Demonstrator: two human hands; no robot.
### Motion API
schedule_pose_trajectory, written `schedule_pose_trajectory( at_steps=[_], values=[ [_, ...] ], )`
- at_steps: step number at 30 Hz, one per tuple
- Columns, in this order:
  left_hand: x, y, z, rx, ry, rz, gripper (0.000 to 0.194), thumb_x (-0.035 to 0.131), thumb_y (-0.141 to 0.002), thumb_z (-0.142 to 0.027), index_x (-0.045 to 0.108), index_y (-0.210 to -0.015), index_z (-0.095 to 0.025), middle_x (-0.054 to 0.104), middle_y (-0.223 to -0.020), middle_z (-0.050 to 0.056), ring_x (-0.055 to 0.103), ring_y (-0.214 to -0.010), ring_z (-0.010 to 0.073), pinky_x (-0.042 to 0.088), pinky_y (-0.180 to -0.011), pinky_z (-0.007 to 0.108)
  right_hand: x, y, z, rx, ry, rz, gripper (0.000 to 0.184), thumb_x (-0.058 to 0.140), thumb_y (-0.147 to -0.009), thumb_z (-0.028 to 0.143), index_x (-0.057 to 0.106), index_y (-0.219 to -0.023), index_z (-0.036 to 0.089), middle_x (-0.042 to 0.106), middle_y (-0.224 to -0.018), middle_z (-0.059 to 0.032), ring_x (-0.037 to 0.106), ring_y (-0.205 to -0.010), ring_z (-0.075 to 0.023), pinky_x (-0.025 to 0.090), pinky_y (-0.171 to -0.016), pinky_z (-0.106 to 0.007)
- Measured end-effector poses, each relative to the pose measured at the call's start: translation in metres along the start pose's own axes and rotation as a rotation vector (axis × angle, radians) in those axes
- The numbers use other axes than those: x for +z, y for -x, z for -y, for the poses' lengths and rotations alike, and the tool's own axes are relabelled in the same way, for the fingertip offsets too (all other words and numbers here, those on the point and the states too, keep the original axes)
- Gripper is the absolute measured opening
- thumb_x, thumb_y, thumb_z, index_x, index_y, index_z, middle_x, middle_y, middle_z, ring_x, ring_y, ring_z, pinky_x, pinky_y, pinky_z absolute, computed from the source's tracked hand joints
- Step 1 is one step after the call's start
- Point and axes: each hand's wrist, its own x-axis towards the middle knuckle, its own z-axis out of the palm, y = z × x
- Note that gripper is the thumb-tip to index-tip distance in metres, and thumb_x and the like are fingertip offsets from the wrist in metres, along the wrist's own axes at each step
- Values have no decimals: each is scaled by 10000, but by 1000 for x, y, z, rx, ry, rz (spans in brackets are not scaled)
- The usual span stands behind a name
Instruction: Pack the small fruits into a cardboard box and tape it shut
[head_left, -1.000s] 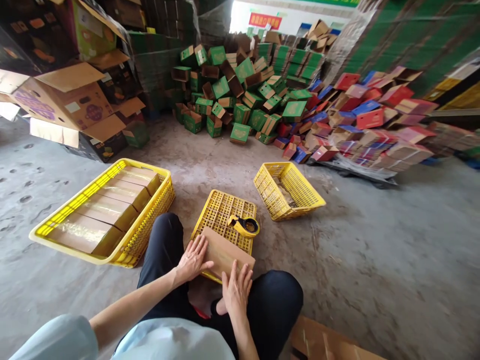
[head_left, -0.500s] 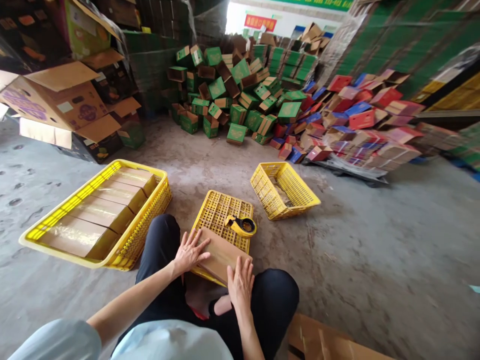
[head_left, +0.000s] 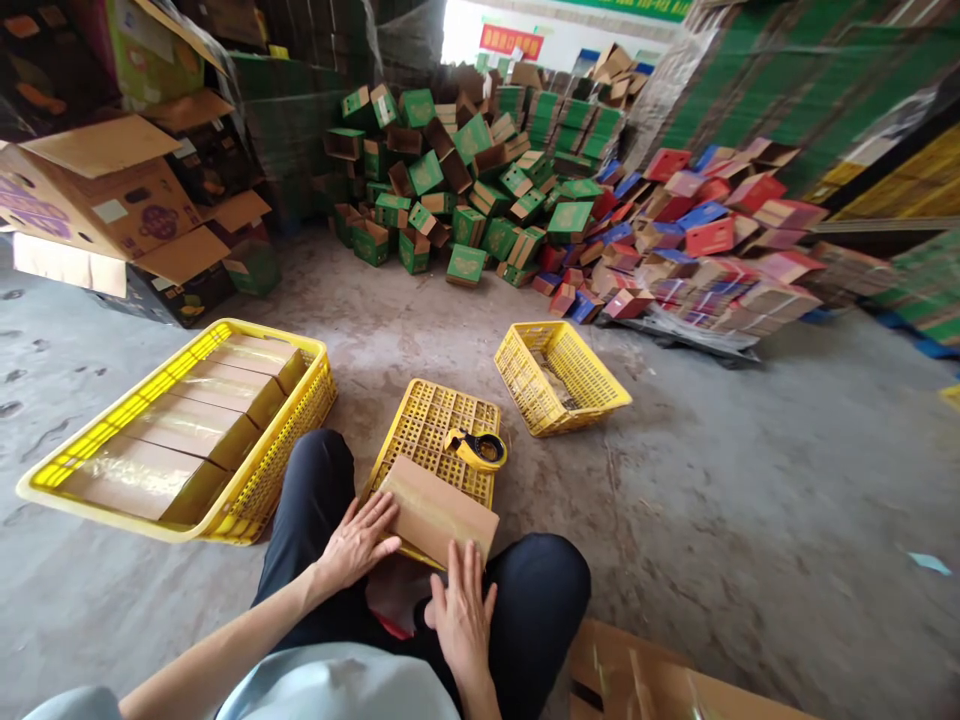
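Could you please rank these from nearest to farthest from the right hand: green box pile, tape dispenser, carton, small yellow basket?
1. Carton: at the fingertips of the right hand.
2. Tape dispenser: just beyond the carton.
3. Small yellow basket: ahead, to the right.
4. Green box pile: far ahead.
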Motion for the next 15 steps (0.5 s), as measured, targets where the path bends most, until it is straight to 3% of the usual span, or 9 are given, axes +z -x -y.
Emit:
schedule_pose_trajectory(
  at_steps=[2,4,7,10,12,15],
  values=[
    [0,-1,4,-113,-37,-61,674,354,-1065,-658,443,-1616,-280,436,-1658,132,383,-1546,362,386,-1212,592,-2,1,-6,70,14,-22,665,278,-1084,523,387,-1640,174,285,-1714,-196,339,-1561,-402,346,-1193,-654],
    [4,-10,-7,-148,-40,-92,686,373,-1055,-667,464,-1606,-267,419,-1664,152,355,-1556,390,391,-1201,612,2,-6,1,64,9,-59,693,303,-1076,551,430,-1617,136,310,-1697,-233,343,-1552,-432,344,-1191,-654],
    [11,-33,-37,-46,21,-56,728,379,-1033,-710,489,-1592,-259,380,-1686,145,317,-1571,399,362,-1223,604,11,-28,32,-38,-22,-102,664,362,-1065,564,479,-1596,183,369,-1676,-221,355,-1543,-445,313,-1201,-677],
    [13,-55,-61,105,125,27,737,360,-1039,-713,424,-1626,-272,422,-1667,120,350,-1564,354,373,-1234,543,16,-51,57,-130,-60,-62,629,419,-1052,540,497,-1586,216,450,-1637,-200,406,-1517,-435,322,-1204,-673],
    [13,-64,-59,140,159,59,714,329,-1063,-681,391,-1640,-265,457,-1647,115,395,-1546,317,386,-1233,513,14,-59,56,-184,-74,-44,614,412,-1057,523,484,-1593,232,463,-1635,-177,403,-1523,-414,320,-1214,-657],
    [9,-63,-31,87,97,45,676,334,-1072,-661,461,-1604,-263,430,-1663,111,402,-1543,316,376,-1238,527,9,-57,29,-144,-77,-77,615,333,-1079,513,440,-1618,239,396,-1680,-152,332,-1567,-387,299,-1232,-639]
  ],
)
